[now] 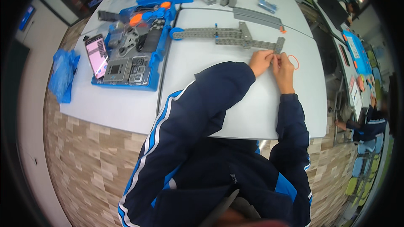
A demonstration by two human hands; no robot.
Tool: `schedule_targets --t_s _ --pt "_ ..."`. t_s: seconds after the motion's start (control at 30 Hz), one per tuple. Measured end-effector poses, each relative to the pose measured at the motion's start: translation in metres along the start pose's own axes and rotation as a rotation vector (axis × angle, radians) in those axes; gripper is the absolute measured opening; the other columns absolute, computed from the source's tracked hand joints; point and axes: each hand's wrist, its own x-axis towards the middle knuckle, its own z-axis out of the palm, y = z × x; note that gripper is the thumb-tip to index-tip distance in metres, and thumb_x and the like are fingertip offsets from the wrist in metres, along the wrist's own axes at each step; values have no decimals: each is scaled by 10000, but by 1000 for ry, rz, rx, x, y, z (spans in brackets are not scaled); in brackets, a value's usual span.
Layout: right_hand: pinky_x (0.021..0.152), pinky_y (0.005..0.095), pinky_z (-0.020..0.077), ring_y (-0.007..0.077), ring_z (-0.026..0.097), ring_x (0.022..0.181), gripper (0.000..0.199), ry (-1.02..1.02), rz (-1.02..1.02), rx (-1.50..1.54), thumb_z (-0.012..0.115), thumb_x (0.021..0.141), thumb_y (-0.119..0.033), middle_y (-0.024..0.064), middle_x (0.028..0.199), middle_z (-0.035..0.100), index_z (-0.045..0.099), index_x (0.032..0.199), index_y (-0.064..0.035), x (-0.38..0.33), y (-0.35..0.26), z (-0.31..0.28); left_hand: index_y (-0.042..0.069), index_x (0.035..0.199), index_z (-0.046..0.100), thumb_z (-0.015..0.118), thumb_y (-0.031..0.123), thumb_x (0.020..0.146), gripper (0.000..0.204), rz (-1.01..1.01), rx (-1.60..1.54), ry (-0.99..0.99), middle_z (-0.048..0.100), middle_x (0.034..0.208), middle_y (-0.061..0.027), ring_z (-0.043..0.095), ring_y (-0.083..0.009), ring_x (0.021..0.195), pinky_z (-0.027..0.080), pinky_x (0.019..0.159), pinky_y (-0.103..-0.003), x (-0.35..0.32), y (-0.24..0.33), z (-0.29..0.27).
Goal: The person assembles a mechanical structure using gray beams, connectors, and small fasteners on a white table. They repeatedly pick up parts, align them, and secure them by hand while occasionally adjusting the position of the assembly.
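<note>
Hands met over an orange rubber band on the bench.

Left hand point(261, 62) and right hand point(284, 65) pinched the orange rubber band point(293, 61) between them, seemingly stretching it, just beside the grey beam frame point(235, 37); blue parts tray point(130, 54) sat well left on the bench point(235, 101).

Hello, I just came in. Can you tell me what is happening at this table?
A person in a dark blue jacket has both hands on a white table. The left hand and right hand meet at an orange rubber band, beside a grey assembly of perforated beams. A blue parts tray lies to the left.
</note>
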Motion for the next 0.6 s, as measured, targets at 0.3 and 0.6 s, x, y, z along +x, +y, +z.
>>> schedule_targets --t_s 0.3,0.6 --pt "570 311 524 250 682 654 125 5 73 119 657 855 -25 145 774 678 541 838 16 2 1 -2 -10 1106 648 528 100 948 226 -157 -76 -91 706 921 -93 620 -106 801 486 719 -259 1 11 -6" --pt "549 223 440 98 576 585 121 63 253 282 655 897 -101 54 727 654 630 868 13 1 -2 -15 -84 1139 607 569 77 932 266 -262 -264 -55 682 1007 -120 648 -158 902 517 790 -268 1 8 -6"
